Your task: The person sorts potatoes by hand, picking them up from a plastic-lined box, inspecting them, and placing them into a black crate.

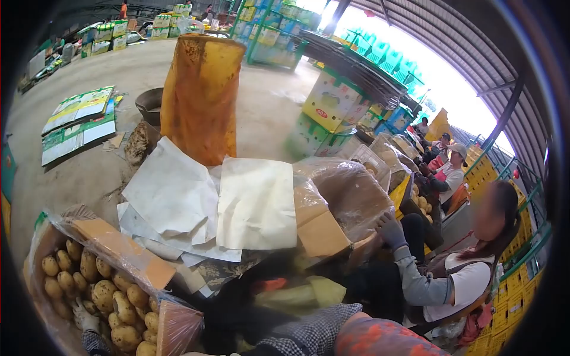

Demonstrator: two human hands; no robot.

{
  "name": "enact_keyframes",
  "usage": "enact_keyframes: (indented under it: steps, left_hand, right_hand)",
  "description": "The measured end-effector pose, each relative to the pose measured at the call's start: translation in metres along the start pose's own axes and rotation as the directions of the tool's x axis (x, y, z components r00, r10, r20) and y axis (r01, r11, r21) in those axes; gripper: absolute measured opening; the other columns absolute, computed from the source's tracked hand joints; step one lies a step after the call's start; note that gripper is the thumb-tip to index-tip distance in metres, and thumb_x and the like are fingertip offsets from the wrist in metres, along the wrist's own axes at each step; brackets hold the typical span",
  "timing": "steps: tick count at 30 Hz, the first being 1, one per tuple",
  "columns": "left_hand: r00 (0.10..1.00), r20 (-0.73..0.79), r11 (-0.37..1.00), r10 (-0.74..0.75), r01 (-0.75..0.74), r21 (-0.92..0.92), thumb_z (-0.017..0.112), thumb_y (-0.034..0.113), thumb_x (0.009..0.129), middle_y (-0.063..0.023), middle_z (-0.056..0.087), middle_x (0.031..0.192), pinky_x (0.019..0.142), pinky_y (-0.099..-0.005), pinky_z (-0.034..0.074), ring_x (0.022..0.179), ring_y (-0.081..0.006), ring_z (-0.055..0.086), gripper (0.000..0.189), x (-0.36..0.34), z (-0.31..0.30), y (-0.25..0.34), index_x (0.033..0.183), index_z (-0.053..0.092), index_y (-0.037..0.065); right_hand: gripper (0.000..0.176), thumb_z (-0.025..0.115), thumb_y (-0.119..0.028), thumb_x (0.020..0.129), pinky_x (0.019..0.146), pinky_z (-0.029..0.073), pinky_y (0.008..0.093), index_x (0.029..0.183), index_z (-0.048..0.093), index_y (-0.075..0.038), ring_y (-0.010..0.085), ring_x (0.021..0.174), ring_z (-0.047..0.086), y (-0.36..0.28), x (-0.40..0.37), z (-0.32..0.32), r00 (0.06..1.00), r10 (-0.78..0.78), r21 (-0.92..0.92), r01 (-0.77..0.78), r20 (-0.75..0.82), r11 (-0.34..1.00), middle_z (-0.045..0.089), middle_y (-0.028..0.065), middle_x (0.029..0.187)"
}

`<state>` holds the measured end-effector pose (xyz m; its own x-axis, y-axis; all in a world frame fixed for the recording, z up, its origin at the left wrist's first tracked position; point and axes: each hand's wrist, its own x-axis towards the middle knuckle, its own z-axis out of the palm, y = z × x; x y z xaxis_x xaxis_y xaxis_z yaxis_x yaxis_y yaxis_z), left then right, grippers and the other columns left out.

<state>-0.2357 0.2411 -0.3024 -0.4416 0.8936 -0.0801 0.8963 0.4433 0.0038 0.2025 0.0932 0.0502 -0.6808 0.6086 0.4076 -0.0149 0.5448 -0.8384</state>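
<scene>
My left hand (86,317), in a pale glove with a checked cuff, lies at the near left side of an open carton (122,243). Its fingers are stretched out over the potatoes (116,305) and touch them. Clear plastic lines the carton and folds over its cardboard flaps. A checked sleeve (314,332) crosses the bottom middle, but I cannot see my right hand. Beyond the carton lie several sheets of white paper (256,204), loosely stacked.
A tall orange-yellow bin (202,98) stands behind the paper. To the right is a plastic-lined carton (350,196); a seated co-worker's gloved hand (392,231) is at its rim. Flattened cartons (80,124) lie on the floor. Yellow crates (510,296) line the right side.
</scene>
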Motion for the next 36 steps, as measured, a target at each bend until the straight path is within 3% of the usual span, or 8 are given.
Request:
enact_keyframes:
  steps: [4, 5, 9, 20, 24, 27, 29, 36]
  left_hand:
    - [0.933, -0.217, 0.916, 0.288, -0.334, -0.220, 0.075, 0.033, 0.075, -0.0240, 0.053, 0.133, 0.101, -0.0463, 0.046, 0.114, -0.0404, 0.055, 0.076, 0.058, 0.095, -0.053, 0.140, 0.048, 0.004]
    - [0.891, -0.301, 0.916, 0.340, -0.387, -0.108, 0.077, 0.036, 0.073, -0.0226, 0.054, 0.130, 0.098, -0.0468, 0.048, 0.113, -0.0398, 0.057, 0.068, -0.007, -0.005, -0.002, 0.131, 0.058, 0.007]
    - [0.994, 0.087, 0.997, 0.072, -0.070, -0.029, 0.083, 0.048, 0.065, -0.0198, 0.051, 0.125, 0.100, -0.0496, 0.045, 0.121, -0.0375, 0.049, 0.070, -0.044, -0.091, 0.045, 0.124, 0.062, 0.017]
    - [0.991, 0.011, 0.926, 0.131, -0.119, -0.359, 0.080, 0.035, 0.073, -0.0147, 0.055, 0.124, 0.101, -0.0421, 0.047, 0.116, -0.0350, 0.054, 0.060, -0.089, -0.121, 0.050, 0.128, 0.059, 0.020]
    - [0.992, -0.085, 0.045, 0.088, -0.090, -0.995, 0.065, 0.029, 0.095, -0.0084, 0.062, 0.103, 0.084, -0.0267, 0.051, 0.093, -0.0188, 0.062, 0.032, -0.128, -0.149, 0.066, 0.119, 0.060, 0.009]
    - [0.835, -0.519, 0.224, 0.185, -0.550, -0.805, 0.057, 0.031, 0.099, -0.0107, 0.062, 0.106, 0.084, -0.0286, 0.051, 0.095, -0.0197, 0.063, 0.032, -0.187, -0.228, 0.090, 0.114, 0.061, 0.003]
    - [0.925, -0.343, -0.028, 0.162, -0.343, -0.939, 0.048, 0.029, 0.102, -0.0124, 0.063, 0.106, 0.089, -0.0314, 0.049, 0.100, -0.0222, 0.062, 0.034, -0.241, -0.273, 0.114, 0.112, 0.062, 0.001]
    - [0.862, -0.504, 0.362, 0.051, -0.486, -0.796, 0.040, 0.028, 0.105, -0.0165, 0.061, 0.117, 0.100, -0.0337, 0.046, 0.108, -0.0255, 0.059, 0.038, -0.314, -0.234, 0.110, 0.126, 0.053, -0.001]
  right_hand:
    - [0.042, 0.068, -0.031, 0.090, 0.078, 0.053, 0.0417, 0.124, 0.062, -0.007, 0.0325, 0.095, 0.064, -0.007, 0.003, 0.001, 0.986, 0.042, -0.008, -0.041, 0.163, 0.999, 0.066, 0.0140, 0.109]
    - [0.039, 0.069, -0.028, 0.089, 0.076, 0.053, 0.0404, 0.121, 0.063, -0.007, 0.0318, 0.093, 0.064, -0.005, 0.003, 0.005, 0.997, -0.066, 0.038, 0.064, 0.038, 0.997, 0.066, 0.0138, 0.108]
    - [0.037, 0.073, -0.022, 0.084, 0.073, 0.053, 0.0389, 0.116, 0.065, -0.005, 0.0318, 0.086, 0.065, -0.005, 0.011, 0.012, 0.995, -0.024, -0.051, 0.029, 0.100, 0.998, 0.067, 0.0133, 0.102]
    - [0.041, 0.068, -0.024, 0.091, 0.081, 0.053, 0.0348, 0.125, 0.060, -0.003, 0.0271, 0.091, 0.068, 0.002, 0.018, 0.019, 0.976, 0.153, -0.109, -0.137, 0.157, 0.985, 0.068, 0.0156, 0.105]
    - [0.050, 0.070, -0.028, 0.089, 0.084, 0.053, 0.0361, 0.132, 0.056, -0.007, 0.0301, 0.094, 0.068, 0.020, 0.016, 0.026, 0.996, 0.088, -0.156, -0.086, 0.003, 0.984, 0.068, 0.0174, 0.109]
    - [0.066, 0.070, -0.031, 0.089, 0.095, 0.049, 0.0422, 0.144, 0.041, -0.008, 0.0367, 0.110, 0.062, 0.030, 0.021, 0.025, 0.989, 0.137, -0.304, -0.148, -0.058, 0.941, 0.057, 0.0229, 0.127]
    - [0.076, 0.069, -0.032, 0.089, 0.102, 0.047, 0.0454, 0.150, 0.031, -0.007, 0.0407, 0.119, 0.058, 0.016, 0.027, 0.026, 0.970, 0.238, -0.368, -0.237, -0.043, 0.899, 0.051, 0.0263, 0.137]
    - [0.089, 0.072, -0.027, 0.083, 0.102, 0.047, 0.0454, 0.154, 0.022, -0.012, 0.0409, 0.118, 0.057, 0.032, 0.018, 0.053, 0.915, 0.371, -0.279, -0.319, 0.157, 0.906, 0.051, 0.0256, 0.137]
